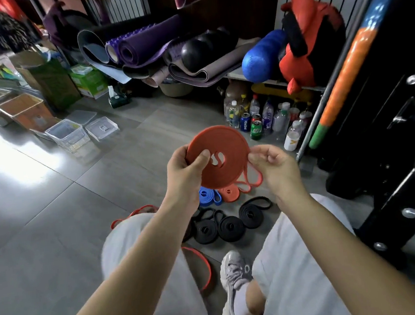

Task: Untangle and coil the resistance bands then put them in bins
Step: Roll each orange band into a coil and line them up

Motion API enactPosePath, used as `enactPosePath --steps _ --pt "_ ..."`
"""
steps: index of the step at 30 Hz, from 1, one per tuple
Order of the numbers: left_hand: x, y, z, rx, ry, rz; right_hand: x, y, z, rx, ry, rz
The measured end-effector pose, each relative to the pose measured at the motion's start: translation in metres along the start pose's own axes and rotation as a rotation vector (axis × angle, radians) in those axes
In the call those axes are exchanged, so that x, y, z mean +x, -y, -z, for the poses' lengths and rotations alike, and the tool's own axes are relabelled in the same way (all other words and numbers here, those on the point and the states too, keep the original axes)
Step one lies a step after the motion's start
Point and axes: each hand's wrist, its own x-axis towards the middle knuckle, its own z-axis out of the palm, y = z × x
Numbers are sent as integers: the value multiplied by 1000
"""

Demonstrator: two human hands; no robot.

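STEP: coiling, last turns | red band coil (225,140) mid-air, centre | left hand (182,170) fingers pinch disc, right hand (277,167) fingers pinch loose tail (250,185) | NEXT, I judge: wind tail, drop in clear bins (66,134) far left.

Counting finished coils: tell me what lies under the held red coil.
A blue coil and a smaller red coil lie on the floor beneath the held red coil, with black coils nearer the camera. The floor directly behind it is covered.
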Motion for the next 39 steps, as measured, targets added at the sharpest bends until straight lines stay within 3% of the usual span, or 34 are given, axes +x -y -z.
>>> enactPosePath --steps 5,16,21,31,36,39 --pt "47 15 -8 5 -71 8 58 -10 -3 -152 45 -198" --pt "148 120 -22 38 -129 159 137 -114 -38 -559 -3 -249" --pt "177 205 -18 99 -83 324 152 -196 -31 -703 -87 -421" --pt "199 369 -2 86 -168 689 151 -353 0 -794 -45 -638" --pt "237 412 -29 134 -13 755 201 -407 32 -913 -35 -772" --pt "261 433 -40 498 208 572 239 -427 64 -968 -98 -794"
